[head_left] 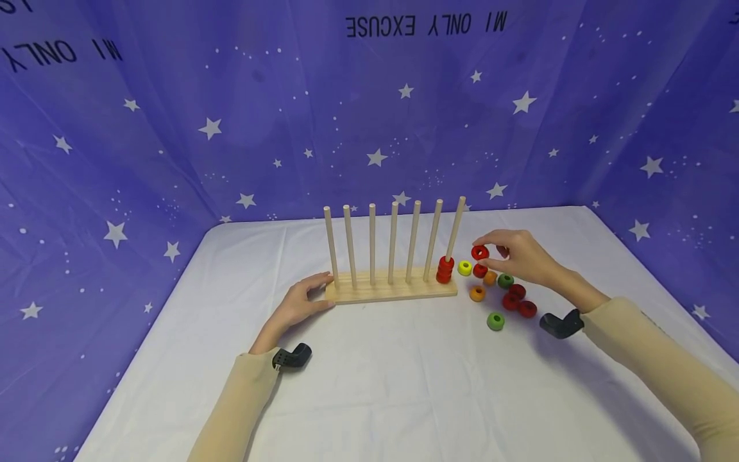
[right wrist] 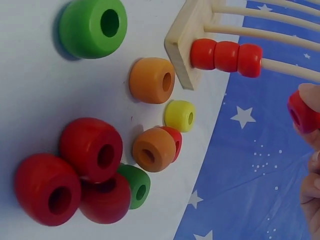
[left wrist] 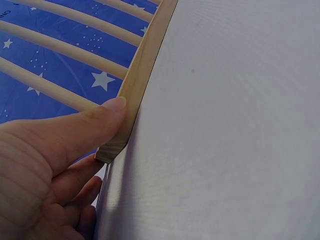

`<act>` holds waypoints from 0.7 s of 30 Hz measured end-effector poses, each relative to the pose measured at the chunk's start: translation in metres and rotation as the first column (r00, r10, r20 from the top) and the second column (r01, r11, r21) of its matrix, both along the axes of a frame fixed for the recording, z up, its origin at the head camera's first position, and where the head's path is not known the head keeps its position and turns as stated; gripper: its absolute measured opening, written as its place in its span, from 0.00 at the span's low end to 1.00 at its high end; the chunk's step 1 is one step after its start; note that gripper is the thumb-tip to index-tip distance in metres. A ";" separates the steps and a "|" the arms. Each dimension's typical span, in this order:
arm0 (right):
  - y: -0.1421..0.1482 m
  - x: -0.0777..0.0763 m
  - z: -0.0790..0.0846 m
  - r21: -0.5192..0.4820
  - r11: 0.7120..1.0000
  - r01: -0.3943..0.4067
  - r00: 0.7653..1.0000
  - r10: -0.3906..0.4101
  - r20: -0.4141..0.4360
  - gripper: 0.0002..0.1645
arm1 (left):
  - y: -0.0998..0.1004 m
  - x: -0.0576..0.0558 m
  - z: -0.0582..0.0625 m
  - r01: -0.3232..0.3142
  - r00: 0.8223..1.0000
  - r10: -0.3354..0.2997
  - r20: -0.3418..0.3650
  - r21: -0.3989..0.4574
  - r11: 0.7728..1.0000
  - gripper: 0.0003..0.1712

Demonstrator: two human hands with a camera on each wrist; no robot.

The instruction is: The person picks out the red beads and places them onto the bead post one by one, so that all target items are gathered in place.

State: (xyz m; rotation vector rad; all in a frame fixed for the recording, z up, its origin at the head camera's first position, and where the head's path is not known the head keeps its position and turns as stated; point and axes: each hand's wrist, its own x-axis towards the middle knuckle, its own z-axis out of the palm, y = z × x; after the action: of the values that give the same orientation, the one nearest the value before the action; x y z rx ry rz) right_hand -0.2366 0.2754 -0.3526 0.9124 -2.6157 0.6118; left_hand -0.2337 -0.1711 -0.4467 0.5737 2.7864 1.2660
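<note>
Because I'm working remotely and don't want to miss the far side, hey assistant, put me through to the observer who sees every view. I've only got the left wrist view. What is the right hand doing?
Observer: The right hand pinches a red bead between thumb and fingers.
Operator: Is anything threaded on the pegs?
Observer: Yes, three stacked red beads sit on the end peg, the one nearest that hand.
Operator: Which colour appears just once among the loose ones?
Observer: Yellow: a single yellow bead lies on the white tablecloth.
</note>
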 end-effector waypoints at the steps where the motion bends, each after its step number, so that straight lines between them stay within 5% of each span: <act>1: -0.001 0.000 0.000 -0.007 1.000 0.001 1.000 -0.001 -0.011 0.21 | 0.000 0.000 0.000 -0.001 1.000 0.001 0.002 0.003 1.000 0.32; 21: -0.012 0.003 0.011 -0.142 0.989 -0.033 0.981 0.004 -0.195 0.22 | 0.000 0.002 0.000 -0.007 1.000 0.007 0.020 0.003 1.000 0.32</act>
State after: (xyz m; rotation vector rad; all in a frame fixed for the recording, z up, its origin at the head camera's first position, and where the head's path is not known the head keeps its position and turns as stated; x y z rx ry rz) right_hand -0.2332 0.2637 -0.3418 0.9038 -2.3590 0.6716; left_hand -0.2320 -0.1708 -0.4463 0.5480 2.7733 1.2699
